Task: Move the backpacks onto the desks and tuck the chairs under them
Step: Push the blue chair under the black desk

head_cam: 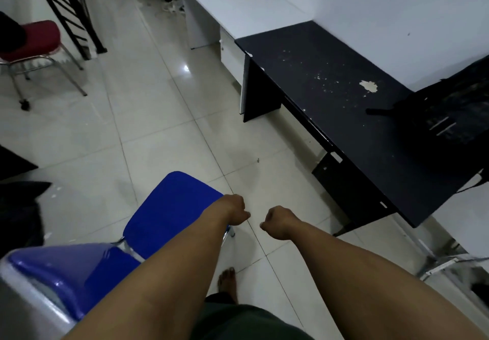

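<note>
A blue chair (169, 207) with a metal frame stands on the tiled floor at the lower left, its seat pointing away from me. My left hand (235, 210) hovers at the seat's right front corner with its fingers curled; no grip on the seat shows. My right hand (277, 222) is curled into a fist over bare floor and holds nothing. A black backpack (449, 112) lies on the right part of the black desk (330, 96), which stands against the wall to the right of the chair.
A long white desk (238, 9) continues along the wall beyond the black one. A red chair (34, 40) stands at the far left beside a black metal railing (71, 14). Some dark object (18, 207) lies at the left edge. My bare foot (227, 281) is on the tiles.
</note>
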